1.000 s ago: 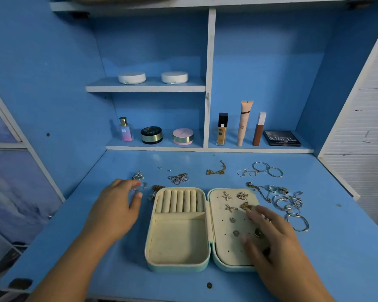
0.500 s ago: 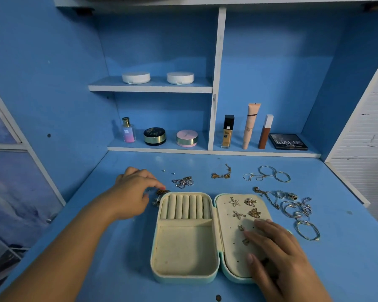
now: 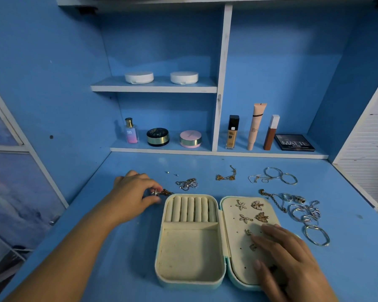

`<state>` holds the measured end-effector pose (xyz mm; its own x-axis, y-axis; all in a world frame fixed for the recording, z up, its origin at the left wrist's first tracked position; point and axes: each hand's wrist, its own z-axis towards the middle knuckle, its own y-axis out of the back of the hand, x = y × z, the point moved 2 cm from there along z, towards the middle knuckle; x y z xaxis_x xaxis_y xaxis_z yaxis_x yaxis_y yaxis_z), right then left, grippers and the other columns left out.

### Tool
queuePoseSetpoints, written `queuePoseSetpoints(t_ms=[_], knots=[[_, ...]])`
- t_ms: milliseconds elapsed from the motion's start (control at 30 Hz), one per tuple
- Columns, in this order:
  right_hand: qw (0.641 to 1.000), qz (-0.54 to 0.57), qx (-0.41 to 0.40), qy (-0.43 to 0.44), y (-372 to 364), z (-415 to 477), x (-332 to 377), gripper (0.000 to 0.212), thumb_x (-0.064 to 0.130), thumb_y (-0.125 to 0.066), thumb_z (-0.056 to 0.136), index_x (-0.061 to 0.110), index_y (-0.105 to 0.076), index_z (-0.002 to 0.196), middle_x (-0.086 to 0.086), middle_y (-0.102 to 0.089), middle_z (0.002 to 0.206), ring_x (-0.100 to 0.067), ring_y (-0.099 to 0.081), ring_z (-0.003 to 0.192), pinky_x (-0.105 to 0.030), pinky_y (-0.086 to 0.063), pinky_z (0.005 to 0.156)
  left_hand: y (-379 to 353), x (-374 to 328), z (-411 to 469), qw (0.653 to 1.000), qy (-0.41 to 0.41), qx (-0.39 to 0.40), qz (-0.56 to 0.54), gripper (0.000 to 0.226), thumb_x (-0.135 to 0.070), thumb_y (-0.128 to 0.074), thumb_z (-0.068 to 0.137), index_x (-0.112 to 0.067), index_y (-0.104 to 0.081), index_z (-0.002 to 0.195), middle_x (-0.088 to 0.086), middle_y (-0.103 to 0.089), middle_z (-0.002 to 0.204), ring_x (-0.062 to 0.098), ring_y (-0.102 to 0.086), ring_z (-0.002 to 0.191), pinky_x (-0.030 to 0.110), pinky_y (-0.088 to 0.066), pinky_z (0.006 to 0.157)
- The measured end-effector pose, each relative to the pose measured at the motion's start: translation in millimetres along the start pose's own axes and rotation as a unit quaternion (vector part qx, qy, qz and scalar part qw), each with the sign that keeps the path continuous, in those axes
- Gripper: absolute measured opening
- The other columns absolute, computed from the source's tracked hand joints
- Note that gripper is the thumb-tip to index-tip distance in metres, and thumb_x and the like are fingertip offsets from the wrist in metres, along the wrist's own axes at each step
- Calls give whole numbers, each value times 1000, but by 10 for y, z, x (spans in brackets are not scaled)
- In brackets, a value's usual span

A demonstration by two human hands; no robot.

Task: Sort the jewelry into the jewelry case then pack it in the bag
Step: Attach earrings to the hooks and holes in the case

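An open mint jewelry case (image 3: 222,214) lies on the blue desk, with ring rolls (image 3: 190,209) and a tray on the left half and a pin panel on the right half. Several star and butterfly earrings (image 3: 251,211) sit on that panel. My left hand (image 3: 133,192) pinches a small silver piece (image 3: 155,192) beside a bronze piece (image 3: 166,192), just left of the case's top corner. My right hand (image 3: 286,256) rests flat on the panel's lower right. Chains and bangles lie behind and to the right of the case. No bag is in view.
Silver chain (image 3: 187,183), gold chain (image 3: 227,176), thin hoops (image 3: 280,175) and a heap of silver rings and bangles (image 3: 306,214) lie on the desk. Two tiny studs (image 3: 171,173) sit behind my left hand. Cosmetics line the back shelf (image 3: 218,150).
My left hand moved right toward the case's top left corner and closed its fingertips on a small silver piece. My right hand slid down the pin panel and stays flat.
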<state>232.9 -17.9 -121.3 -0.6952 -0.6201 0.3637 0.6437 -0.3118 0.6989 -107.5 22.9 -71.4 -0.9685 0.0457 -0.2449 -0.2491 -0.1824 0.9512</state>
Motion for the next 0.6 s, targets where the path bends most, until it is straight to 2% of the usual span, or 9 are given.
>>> queuePoseSetpoints(t_ms=[133,267,400,467,600], knots=[[1000,2,1,2,-7,3,0,55,65,-36,89,27,-73,101,6,-63,118,-12,-50,117,-35,-46,90,10,27,46,999,10,-37,-9,24,-43,-66,86,-39,-64,110,-20,-58,98,6,-45,105,30,-26,89],[1000,7,0,3,-13,-2,-3,54,65,-37,88,27,-73,101,6,-63,117,-13,-50,116,-30,-41,93,-41,-5,82,1000,2,-29,6,23,-38,-64,87,-40,-62,110,-20,-58,102,6,-46,107,29,-25,87],[1000,2,4,1,-8,0,-9,54,65,-37,88,27,-73,102,6,-63,117,-14,-50,116,-33,-46,90,-87,-82,140,999,5,-27,27,28,-42,-62,87,-41,-62,114,-19,-56,104,7,-42,111,31,-25,86],[1000,-4,8,0,-12,0,-13,54,66,-36,88,28,-73,102,7,-63,118,-13,-50,117,-38,-44,88,-87,-125,202,997,19,-18,69,24,-49,-59,89,-41,-65,111,-17,-56,107,11,-40,114,33,-25,87],[1000,-7,11,-3,-18,-8,-23,54,65,-36,88,28,-73,102,7,-63,118,-12,-49,117,-37,-43,88,-94,-182,343,993,48,-20,106,19,-50,-57,90,-39,-69,99,-16,-56,104,13,-41,111,34,-23,84]])
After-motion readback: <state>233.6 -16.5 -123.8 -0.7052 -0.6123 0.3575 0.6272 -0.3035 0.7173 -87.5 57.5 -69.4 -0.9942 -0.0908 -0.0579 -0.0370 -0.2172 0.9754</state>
